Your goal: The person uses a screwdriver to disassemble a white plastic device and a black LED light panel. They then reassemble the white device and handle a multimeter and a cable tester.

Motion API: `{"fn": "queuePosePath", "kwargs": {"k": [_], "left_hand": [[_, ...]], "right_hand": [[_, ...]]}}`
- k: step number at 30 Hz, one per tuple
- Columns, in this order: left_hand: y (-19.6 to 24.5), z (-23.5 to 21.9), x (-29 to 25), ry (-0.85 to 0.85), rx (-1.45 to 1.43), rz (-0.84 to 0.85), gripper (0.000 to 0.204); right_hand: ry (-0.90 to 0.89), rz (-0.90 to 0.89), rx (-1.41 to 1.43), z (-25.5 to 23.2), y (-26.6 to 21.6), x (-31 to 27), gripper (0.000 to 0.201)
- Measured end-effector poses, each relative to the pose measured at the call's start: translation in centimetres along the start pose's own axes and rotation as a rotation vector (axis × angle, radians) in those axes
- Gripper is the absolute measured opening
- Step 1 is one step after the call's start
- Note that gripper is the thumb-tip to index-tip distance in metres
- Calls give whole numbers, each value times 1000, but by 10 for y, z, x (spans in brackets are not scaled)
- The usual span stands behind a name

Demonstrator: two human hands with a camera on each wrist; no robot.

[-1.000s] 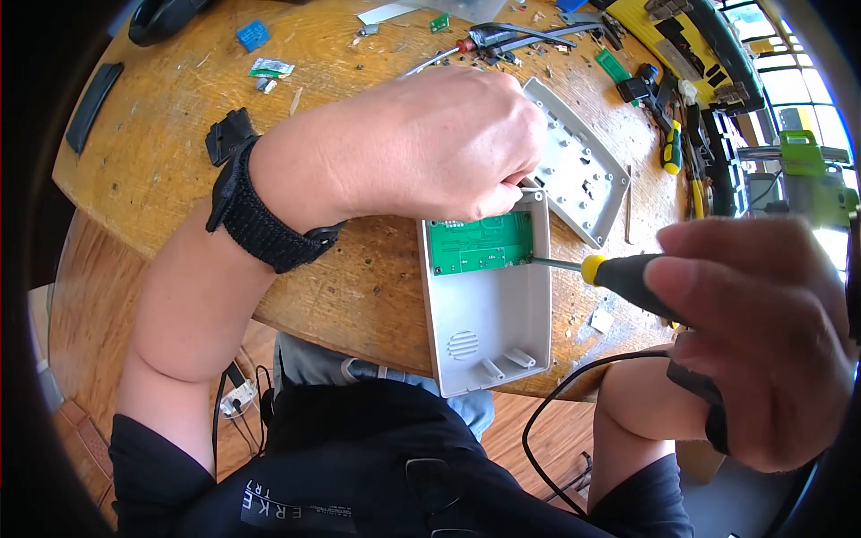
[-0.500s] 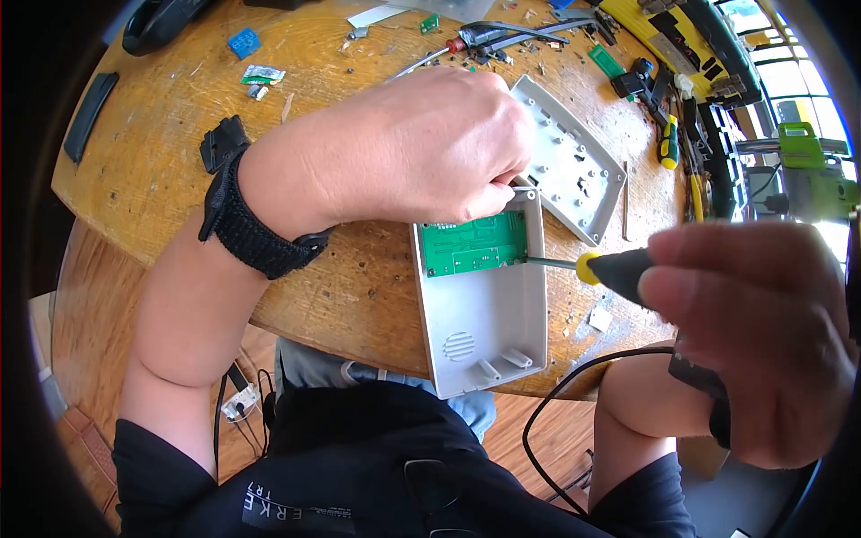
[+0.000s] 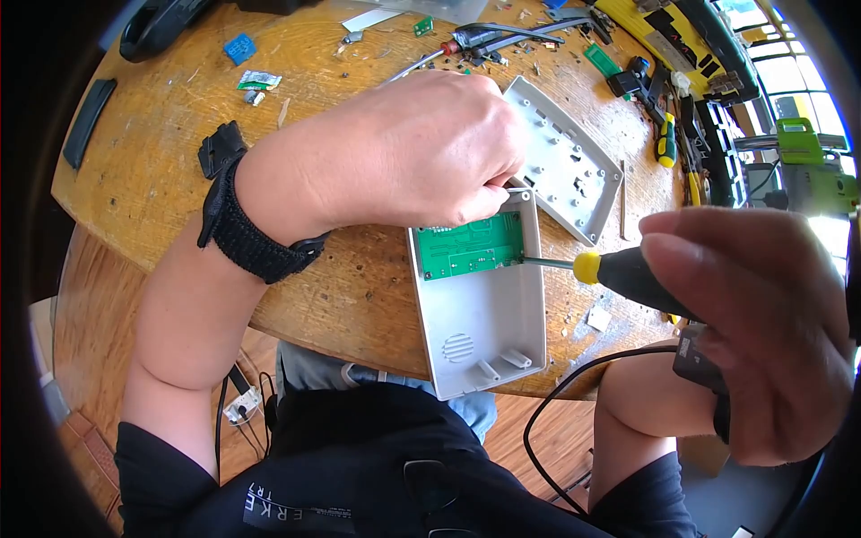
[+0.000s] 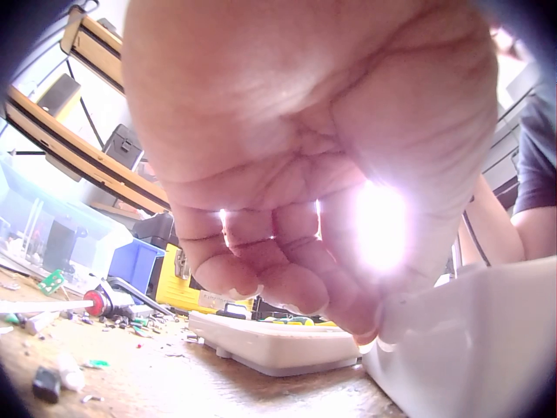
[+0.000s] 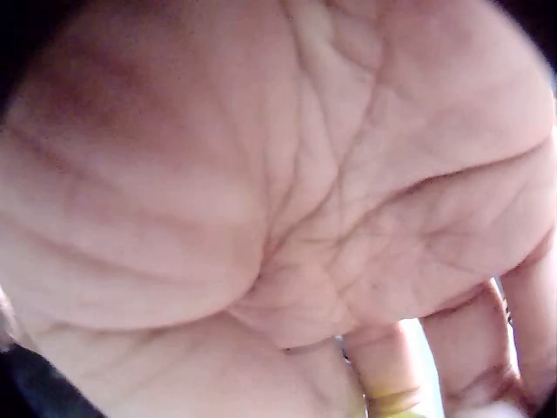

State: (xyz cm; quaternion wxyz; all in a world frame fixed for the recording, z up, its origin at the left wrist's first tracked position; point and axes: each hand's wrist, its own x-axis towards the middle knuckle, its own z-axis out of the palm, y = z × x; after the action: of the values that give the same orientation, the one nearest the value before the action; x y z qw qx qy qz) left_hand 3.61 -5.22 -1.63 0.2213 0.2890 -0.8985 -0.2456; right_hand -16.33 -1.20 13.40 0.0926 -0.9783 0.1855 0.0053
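Observation:
A pale grey plastic housing (image 3: pixel 484 314) lies open side up at the table's front edge, with a green circuit board (image 3: pixel 475 255) in its upper half. My left hand (image 3: pixel 430 152) pinches the housing's far edge between thumb and index finger. In the left wrist view its other fingers (image 4: pixel 296 287) are curled. With my right hand (image 3: pixel 762 314) I hold a screwdriver (image 3: pixel 619 269) by its black and yellow handle. The shaft points left, its tip at the board's right edge near the lower corner. Mostly palm fills the right wrist view.
Behind the housing lies a matching shell half (image 3: pixel 574 170). A red-collared screwdriver (image 3: pixel 448 48), scraps and small parts litter the back of the table. A yellow toolbox (image 3: pixel 668 45) and a yellow-black handled tool (image 3: pixel 666 143) are at the right. A black cable (image 3: pixel 538 403) loops past the front edge.
The right-hand fingers have shifted slightly on the screwdriver handle, while its tip stays at the same spot on the board. The whole scene sits a little further left in the head view.

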Motion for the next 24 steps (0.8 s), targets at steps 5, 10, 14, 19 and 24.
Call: {"fn": "queuePosePath", "kwargs": {"k": [5, 10, 14, 19, 24], "left_hand": [[1, 0, 1, 2, 29, 14, 21], [4, -4, 1, -12, 60, 13, 21], [3, -3, 1, -36, 59, 22, 17], [0, 1, 2, 111, 90, 105, 19], [2, -5, 1, -60, 115, 26, 14]], "right_hand": [[0, -16, 2, -1, 1, 1, 41], [4, -23, -5, -5, 2, 0, 41], [4, -30, -9, -9, 4, 0, 41], [12, -47, -5, -9, 6, 1, 41], [21, -62, 1, -9, 8, 0, 42]]}}
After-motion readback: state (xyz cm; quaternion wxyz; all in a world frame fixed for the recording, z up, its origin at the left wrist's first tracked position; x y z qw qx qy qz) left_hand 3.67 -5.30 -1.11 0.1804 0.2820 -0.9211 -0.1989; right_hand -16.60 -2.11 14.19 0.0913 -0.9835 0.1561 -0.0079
